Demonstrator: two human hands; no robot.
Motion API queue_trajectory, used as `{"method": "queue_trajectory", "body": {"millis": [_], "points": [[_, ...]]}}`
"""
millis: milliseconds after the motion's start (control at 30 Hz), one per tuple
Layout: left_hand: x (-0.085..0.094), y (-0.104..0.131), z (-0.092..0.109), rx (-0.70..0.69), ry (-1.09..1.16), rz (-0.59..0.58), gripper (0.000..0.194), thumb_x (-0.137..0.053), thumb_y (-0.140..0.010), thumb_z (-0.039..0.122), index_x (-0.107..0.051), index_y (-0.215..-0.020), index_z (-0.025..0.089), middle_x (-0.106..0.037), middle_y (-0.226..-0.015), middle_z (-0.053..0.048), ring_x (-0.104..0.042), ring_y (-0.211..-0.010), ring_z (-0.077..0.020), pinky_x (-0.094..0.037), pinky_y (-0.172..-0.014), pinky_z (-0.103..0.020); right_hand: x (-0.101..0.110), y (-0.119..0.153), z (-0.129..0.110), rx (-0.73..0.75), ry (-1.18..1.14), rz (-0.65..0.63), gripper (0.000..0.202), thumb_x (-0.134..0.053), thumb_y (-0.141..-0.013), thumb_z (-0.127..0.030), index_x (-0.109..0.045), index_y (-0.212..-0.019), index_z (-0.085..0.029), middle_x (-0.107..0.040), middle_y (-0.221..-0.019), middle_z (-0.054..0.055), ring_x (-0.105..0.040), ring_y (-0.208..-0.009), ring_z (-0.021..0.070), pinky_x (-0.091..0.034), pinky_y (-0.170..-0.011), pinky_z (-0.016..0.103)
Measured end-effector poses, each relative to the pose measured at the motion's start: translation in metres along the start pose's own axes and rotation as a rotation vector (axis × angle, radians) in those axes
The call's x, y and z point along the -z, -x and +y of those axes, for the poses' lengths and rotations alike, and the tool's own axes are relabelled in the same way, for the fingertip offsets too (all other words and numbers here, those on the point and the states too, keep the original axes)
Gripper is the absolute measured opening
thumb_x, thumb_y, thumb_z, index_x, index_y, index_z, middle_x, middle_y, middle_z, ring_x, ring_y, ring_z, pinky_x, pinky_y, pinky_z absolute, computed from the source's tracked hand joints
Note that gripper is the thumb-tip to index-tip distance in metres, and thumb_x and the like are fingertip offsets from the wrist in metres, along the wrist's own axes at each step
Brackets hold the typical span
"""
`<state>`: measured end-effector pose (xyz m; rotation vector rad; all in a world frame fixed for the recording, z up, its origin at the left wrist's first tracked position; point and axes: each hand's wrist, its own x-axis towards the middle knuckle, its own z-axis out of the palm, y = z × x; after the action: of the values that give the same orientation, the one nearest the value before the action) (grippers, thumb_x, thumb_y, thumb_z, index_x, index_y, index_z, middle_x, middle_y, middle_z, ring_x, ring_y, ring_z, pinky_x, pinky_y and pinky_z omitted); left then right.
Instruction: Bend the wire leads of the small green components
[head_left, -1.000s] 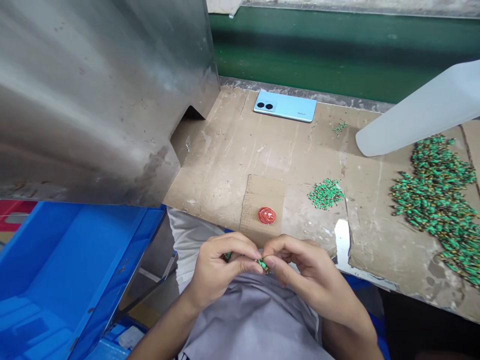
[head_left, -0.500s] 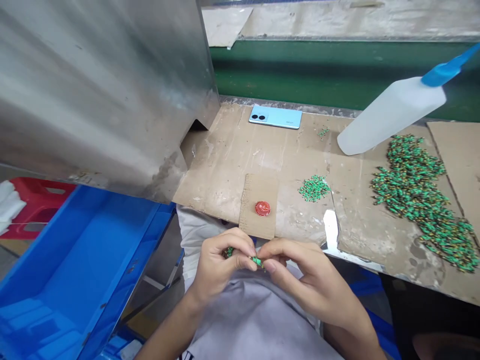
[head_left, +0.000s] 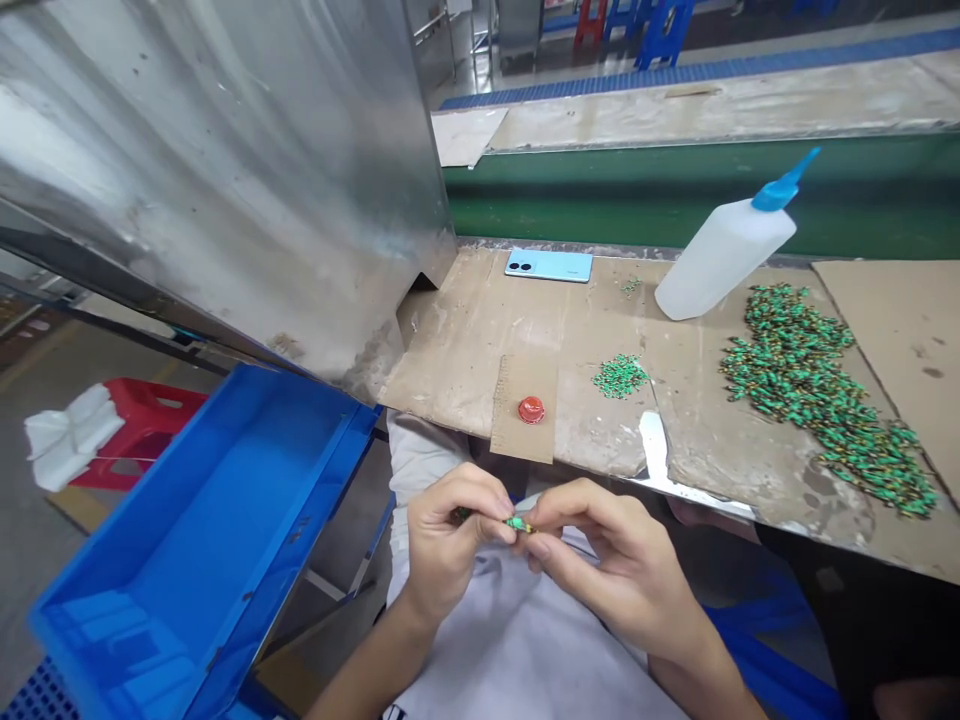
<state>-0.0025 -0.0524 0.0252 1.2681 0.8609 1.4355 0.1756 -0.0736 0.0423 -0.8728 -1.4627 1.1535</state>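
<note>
The green piece (head_left: 517, 523) was between both hands, in front of the table edge. The table (head_left: 450, 375) bore a large green pile (head_left: 821, 390), a bottle (head_left: 720, 255) and a phone (head_left: 548, 265). The left hand (head_left: 454, 540) and right hand (head_left: 611, 555) pinched the piece's ends.

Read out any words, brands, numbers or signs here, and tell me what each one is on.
No text can be read for certain.
Blue phone: a small mark on its back, too blurred to read.
Grey clothing: a dark mark cut off by the picture's bottom edge, unreadable.
White bottle: no lettering visible.
</note>
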Motion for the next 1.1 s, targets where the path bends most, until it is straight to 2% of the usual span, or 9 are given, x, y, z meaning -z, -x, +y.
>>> {"method": "queue_trajectory", "body": {"millis": [200,333,467,700,867,1000,1100], "points": [[-0.003,0.004,0.0,-0.096,-0.09,0.003,0.027,-0.091,-0.089,0.04,-0.079,-0.073,0.021,-0.074,-0.072,-0.003,-0.068,-0.062,-0.0146,-0.054,-0.056,-0.023,-0.003,0.007,0.003,-0.037,-0.01,0.029,0.005,-0.074,-0.103,-0.025,-0.074,-0.099,-0.023,-0.076,-0.078,0.001,-0.074,-0.065,0.0161,-0.06,-0.06,0.026],[-0.006,0.003,-0.002,-0.06,0.008,-0.033,0.016,-0.093,-0.087,0.033,-0.081,-0.087,0.024,-0.075,-0.079,-0.001,-0.069,-0.068,-0.0136,-0.053,-0.058,-0.02,-0.002,0.009,0.004,-0.023,-0.021,0.052,0.003,-0.073,-0.104,-0.025,-0.073,-0.101,-0.024,-0.077,-0.08,0.0,-0.076,-0.067,0.0158,-0.061,-0.064,0.025],[-0.007,-0.003,-0.007,-0.1,0.052,-0.026,0.024,-0.096,-0.085,0.032,-0.077,-0.099,0.025,-0.073,-0.085,-0.001,-0.069,-0.075,-0.0128,-0.052,-0.059,-0.017,-0.001,0.007,0.007,-0.022,-0.024,0.041,0.003,-0.072,-0.105,-0.024,-0.072,-0.102,-0.025,-0.077,-0.079,-0.001,-0.076,-0.067,0.0149,-0.061,-0.065,0.024],[-0.001,-0.019,-0.015,-0.106,0.063,-0.115,0.027,-0.094,-0.085,0.017,-0.068,-0.093,0.021,-0.068,-0.08,0.002,-0.065,-0.068,-0.0098,-0.053,-0.056,-0.013,-0.001,-0.001,0.015,-0.067,-0.008,0.06,0.005,-0.069,-0.105,-0.021,-0.07,-0.104,-0.026,-0.077,-0.081,-0.002,-0.076,-0.067,0.0146,-0.06,-0.064,0.022],[0.007,-0.035,-0.018,-0.13,0.035,-0.145,0.025,-0.09,-0.088,0.014,-0.065,-0.087,0.019,-0.068,-0.076,0.001,-0.069,-0.068,-0.0105,-0.059,-0.061,-0.014,-0.001,-0.015,0.018,-0.028,0.136,0.058,0.008,-0.068,-0.104,-0.018,-0.07,-0.104,-0.025,-0.077,-0.079,-0.002,-0.073,-0.066,0.0127,-0.056,-0.061,0.02],[0.015,-0.038,-0.028,-0.068,0.098,-0.178,0.02,-0.076,-0.099,0.012,-0.062,-0.086,0.019,-0.069,-0.079,0.0,-0.07,-0.068,-0.0111,-0.06,-0.056,-0.013,0.003,-0.023,0.023,0.006,0.21,0.027,0.007,-0.065,-0.107,-0.02,-0.07,-0.105,-0.025,-0.078,-0.081,-0.001,-0.073,-0.067,0.0121,-0.056,-0.065,0.019],[0.017,-0.038,-0.038,0.003,0.173,-0.182,0.022,-0.072,-0.1,0.009,-0.059,-0.086,0.02,-0.069,-0.081,0.0,-0.071,-0.068,-0.012,-0.063,-0.055,-0.016,0.005,-0.027,0.027,-0.019,0.235,0.015,0.008,-0.064,-0.108,-0.021,-0.071,-0.104,-0.024,-0.079,-0.082,-0.001,-0.075,-0.071,0.012,-0.058,-0.07,0.019]]}}
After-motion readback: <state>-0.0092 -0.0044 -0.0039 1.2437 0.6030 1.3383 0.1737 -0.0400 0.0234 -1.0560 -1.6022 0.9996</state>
